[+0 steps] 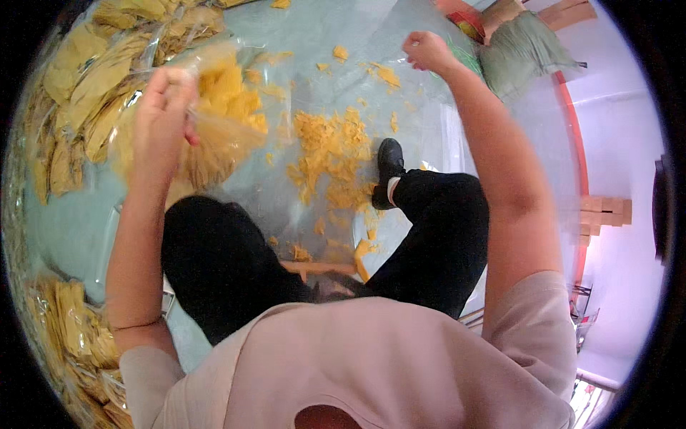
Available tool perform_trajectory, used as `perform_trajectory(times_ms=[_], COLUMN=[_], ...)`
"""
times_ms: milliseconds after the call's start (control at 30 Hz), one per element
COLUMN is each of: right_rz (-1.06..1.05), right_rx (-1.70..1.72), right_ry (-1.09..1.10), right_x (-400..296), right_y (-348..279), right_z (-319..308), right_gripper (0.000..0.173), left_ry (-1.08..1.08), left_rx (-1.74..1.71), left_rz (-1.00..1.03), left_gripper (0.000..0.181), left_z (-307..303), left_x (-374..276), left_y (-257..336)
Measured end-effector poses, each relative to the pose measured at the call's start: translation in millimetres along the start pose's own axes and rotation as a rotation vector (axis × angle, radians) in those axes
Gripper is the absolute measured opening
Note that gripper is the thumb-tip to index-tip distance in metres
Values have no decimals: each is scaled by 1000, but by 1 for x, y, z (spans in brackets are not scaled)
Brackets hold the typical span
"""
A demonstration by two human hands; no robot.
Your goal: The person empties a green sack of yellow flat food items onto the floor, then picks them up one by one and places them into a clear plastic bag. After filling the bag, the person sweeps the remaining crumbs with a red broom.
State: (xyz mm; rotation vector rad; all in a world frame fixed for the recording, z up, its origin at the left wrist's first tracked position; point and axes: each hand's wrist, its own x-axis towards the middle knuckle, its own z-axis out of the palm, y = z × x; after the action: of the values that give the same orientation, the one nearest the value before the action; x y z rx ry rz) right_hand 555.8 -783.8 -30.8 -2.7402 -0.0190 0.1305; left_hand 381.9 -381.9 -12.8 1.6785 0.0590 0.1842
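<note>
My left hand (169, 104) is closed on the edge of a clear plastic bag (228, 131), which holds yellow-brown dried leaf-like sheets (222, 88). The hand is blurred, and the bag hangs just beyond my left knee. My right hand (426, 52) is raised at the upper right with curled fingers; whether something thin is between them I cannot tell. Below and between the hands, a heap of yellow flakes (332, 150) lies on the floor beside my black shoe (390, 161).
Bags of yellow-brown sheets (102, 80) are piled along the left, with more bags (75, 327) at the lower left. A green woven sack (525, 53) stands at the upper right near a red container (465, 24). Cardboard boxes (605, 211) are by the right wall.
</note>
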Motion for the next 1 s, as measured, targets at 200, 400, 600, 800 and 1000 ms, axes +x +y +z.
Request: perform_trajectory(times_ms=[200, 400, 600, 800, 1000], right_rz=[37, 10, 27, 322, 472], right_rx=[-279, -447, -368, -264, -377], right_ry=[-144, -450, -888, -347, 33], right_x=[117, 149, 113, 174, 272], right_y=[100, 205, 318, 434, 528], right_z=[28, 89, 105, 145, 155], right_gripper=[21, 20, 25, 35, 46], left_ry=[-357, -948, -1003, -900, -671], left_rx=[171, 576, 1126, 903, 1183], left_rz=[-723, -814, -216, -308, -400], left_gripper=[20, 19, 26, 43, 91], left_z=[25, 71, 159, 281, 395], left_x=[50, 120, 178, 214, 258], left_y=[-139, -167, -166, -272, -354])
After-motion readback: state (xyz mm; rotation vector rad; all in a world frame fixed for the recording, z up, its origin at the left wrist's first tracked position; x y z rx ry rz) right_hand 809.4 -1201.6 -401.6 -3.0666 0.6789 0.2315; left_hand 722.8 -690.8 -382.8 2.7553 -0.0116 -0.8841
